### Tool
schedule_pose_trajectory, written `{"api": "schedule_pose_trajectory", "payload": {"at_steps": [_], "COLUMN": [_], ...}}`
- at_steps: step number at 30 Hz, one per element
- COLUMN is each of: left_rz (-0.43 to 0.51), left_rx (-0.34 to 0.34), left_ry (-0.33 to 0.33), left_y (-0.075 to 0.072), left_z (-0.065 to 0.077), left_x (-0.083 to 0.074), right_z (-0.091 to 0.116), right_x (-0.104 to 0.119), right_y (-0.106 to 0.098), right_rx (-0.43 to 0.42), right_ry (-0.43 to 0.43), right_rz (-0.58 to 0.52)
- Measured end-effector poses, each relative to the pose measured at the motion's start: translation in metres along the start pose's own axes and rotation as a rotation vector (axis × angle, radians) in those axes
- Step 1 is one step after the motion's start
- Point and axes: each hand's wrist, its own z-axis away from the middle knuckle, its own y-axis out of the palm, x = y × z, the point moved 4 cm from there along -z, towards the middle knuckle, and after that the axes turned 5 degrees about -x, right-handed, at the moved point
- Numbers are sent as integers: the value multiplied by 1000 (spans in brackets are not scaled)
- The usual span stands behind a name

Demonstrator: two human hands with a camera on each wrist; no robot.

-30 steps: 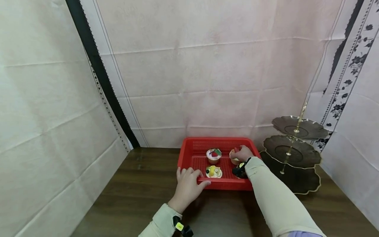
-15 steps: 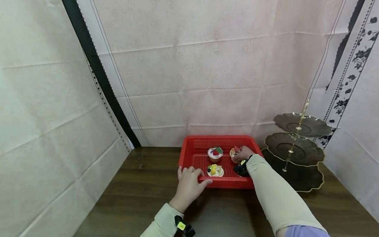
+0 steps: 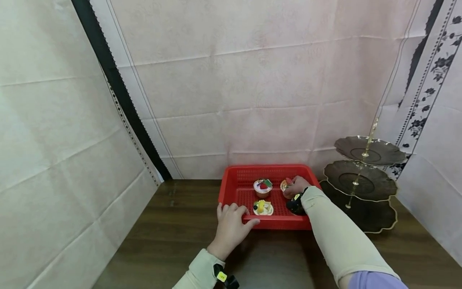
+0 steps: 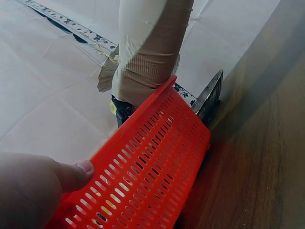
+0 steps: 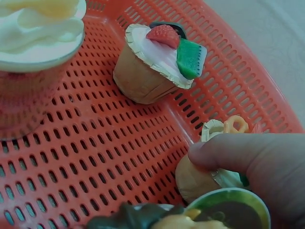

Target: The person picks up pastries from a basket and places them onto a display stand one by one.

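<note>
A red perforated plastic basket (image 3: 278,224) rests on the wooden table. My left hand (image 3: 231,226) grips its near left rim, thumb (image 4: 78,176) on the outer wall. At the basket's right side, my right hand (image 3: 296,187) pinches a toy cupcake (image 5: 193,180) in a tan wrapper, its thumb (image 5: 214,150) across the side; the hand hides part of it. Left of it stands a cupcake with a strawberry and green topping (image 5: 143,71). A cream-topped cup with yellow fruit (image 3: 262,208) sits near the front wall. A chocolate-topped dessert (image 5: 233,207) shows below my right thumb.
To the right of the basket stands a dark three-tier cake stand (image 3: 361,180) with scalloped gold edges and a gold post. Pale cloth walls (image 3: 231,100) enclose the table (image 3: 155,241) at the back and sides.
The head view has shifted slightly. My right hand stays at the same cupcake with only a small movement, and my left hand keeps its grip on the basket rim.
</note>
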Motion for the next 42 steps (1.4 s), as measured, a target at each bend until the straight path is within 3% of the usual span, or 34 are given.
{"api": "schedule_pose_trajectory", "payload": {"at_steps": [5,12,20,27,42], "left_rz": [-6,-1,-3,-15,-43], "left_rx": [13,-3,-4,-3,-21], "left_ry": [9,16,21,22,30], "left_y": [1,0,3,4,2], "left_z": [2,2,1,2,3], "left_x": [-2,-3,-2,0,0], "right_z": [2,3,6,20,61], "right_x": [-3,4,8,25,67], "right_y": [-3,-11,-16,-27,-58], "right_rx": [1,-49,-72,-115,-182], "right_ry": [27,-30,-21,-108,-183], "right_rz": [20,24,44,94,88]}}
